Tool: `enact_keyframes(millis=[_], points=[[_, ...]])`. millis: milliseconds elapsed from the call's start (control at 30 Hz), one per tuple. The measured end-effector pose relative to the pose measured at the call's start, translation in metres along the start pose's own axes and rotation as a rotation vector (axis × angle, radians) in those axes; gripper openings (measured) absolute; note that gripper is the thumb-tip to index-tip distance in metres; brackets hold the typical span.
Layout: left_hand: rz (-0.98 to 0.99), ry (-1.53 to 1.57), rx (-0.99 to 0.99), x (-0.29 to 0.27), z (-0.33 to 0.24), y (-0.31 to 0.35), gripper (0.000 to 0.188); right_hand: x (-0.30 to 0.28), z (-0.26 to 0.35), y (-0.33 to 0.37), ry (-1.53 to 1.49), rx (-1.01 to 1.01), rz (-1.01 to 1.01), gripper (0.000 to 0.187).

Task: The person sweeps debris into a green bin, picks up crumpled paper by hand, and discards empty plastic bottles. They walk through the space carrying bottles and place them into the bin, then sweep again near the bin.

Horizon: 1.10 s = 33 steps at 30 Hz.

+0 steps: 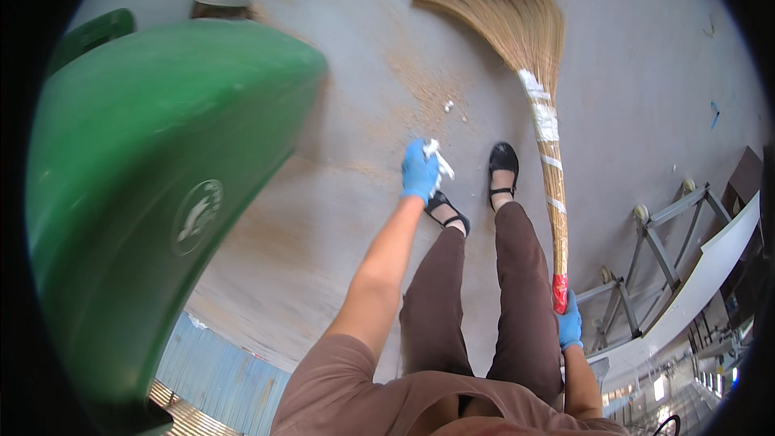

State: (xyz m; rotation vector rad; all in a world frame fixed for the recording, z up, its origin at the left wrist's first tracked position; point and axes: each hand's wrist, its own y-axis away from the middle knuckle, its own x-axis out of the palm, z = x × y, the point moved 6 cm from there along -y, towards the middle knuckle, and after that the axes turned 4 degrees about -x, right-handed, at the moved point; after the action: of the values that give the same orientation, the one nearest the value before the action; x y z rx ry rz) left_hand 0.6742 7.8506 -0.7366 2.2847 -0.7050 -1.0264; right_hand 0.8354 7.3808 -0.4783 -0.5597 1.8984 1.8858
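Note:
My left hand (419, 171), in a blue glove, is closed round some crumpled white scraps (438, 158) that stick out past the fingers. It hangs above the floor just ahead of my left shoe. At my right side, my gloved right hand (570, 324) grips the red-wrapped end of a long straw broom (549, 125). White tape binds the broom's handle in several places, and its bristles fan out on the floor ahead. Brown dust (424, 93) with a few small white bits (449, 106) lies on the grey floor beyond my left hand.
A large green wheeled bin (173, 137) takes up the left side. On the right stand grey metal frames with castors (663, 218) beside a white curved panel (702, 274). A small blue scrap (715, 115) lies at the far right.

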Motion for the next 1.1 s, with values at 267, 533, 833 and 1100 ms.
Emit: enact_keyframes(millis=[267,533,833,1100], points=[[-0.063,0.124,0.129,-0.172,-0.118,0.164,0.035,-0.072,0.069,0.063,0.126,-0.057,-0.008,0.048],[-0.224,0.332,0.458,-0.387,-0.298,0.385,0.040,-0.123,0.149,0.118,-0.194,-0.050,0.201,0.016],[-0.671,0.783,0.806,-0.629,-0.308,0.571,0.048,-0.139,0.195,0.173,-0.178,0.008,0.301,0.022],[-1.317,0.589,0.637,-0.824,-0.217,0.664,0.037,-0.115,0.229,0.237,-0.225,0.016,0.322,0.027]])
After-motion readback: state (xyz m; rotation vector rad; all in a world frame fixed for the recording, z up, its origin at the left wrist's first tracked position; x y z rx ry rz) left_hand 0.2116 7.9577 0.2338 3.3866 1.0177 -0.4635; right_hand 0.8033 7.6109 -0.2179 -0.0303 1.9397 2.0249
